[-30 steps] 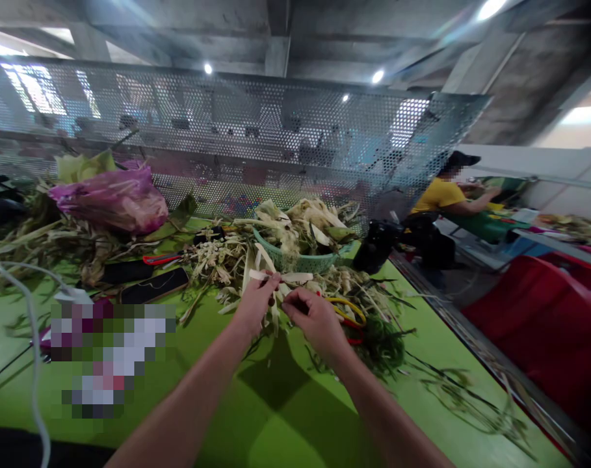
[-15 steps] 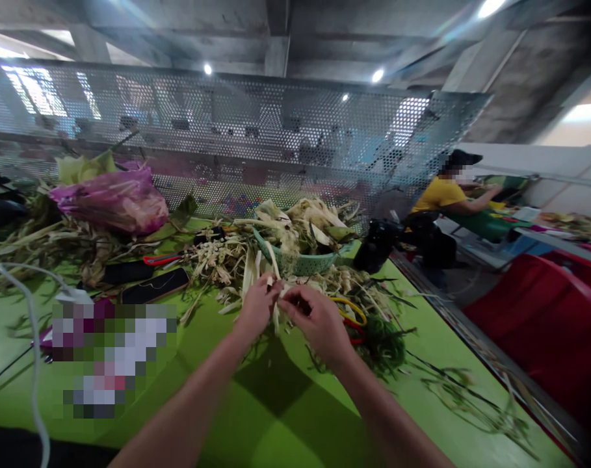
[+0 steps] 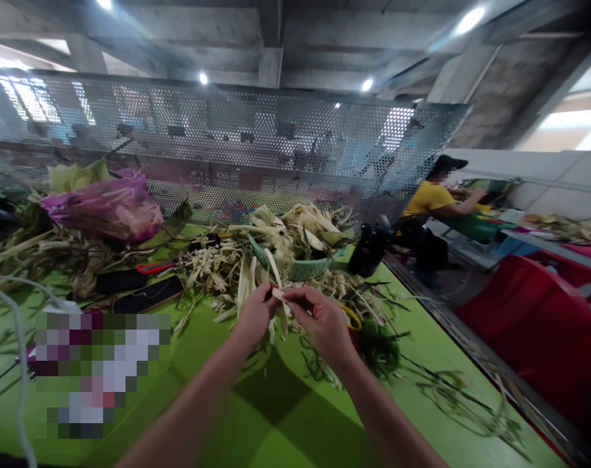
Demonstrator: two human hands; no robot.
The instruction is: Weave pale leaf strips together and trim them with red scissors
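Between my two hands, above the green table (image 3: 319,442), is a pale husk strip (image 3: 274,265). Its upper end bends back towards the basket. My left hand (image 3: 254,316) pinches the strip between thumb and fingers. Close beside it, my right hand (image 3: 323,325) also pinches the strip, thumb against fingertips. Just beyond stands a light green basket (image 3: 307,269), heaped with dried husks (image 3: 302,224). Pale husk pieces (image 3: 246,283) hang over its left side and lie on the table. A green bundle of strands (image 3: 380,348) lies right of my right hand, near yellow-handled scissors (image 3: 352,318).
A pink plastic bag (image 3: 107,208) sits on husks at the back left. Nearer are a dark phone (image 3: 149,294), a red-handled tool (image 3: 156,267) and a white cable (image 3: 19,364). Behind rises a perforated metal screen (image 3: 217,143). Rightward are a red chair (image 3: 524,312) and a seated person (image 3: 429,198).
My hands have drawn a little closer together on the strip, and the right fingers have closed around it. The whole view has shifted slightly.
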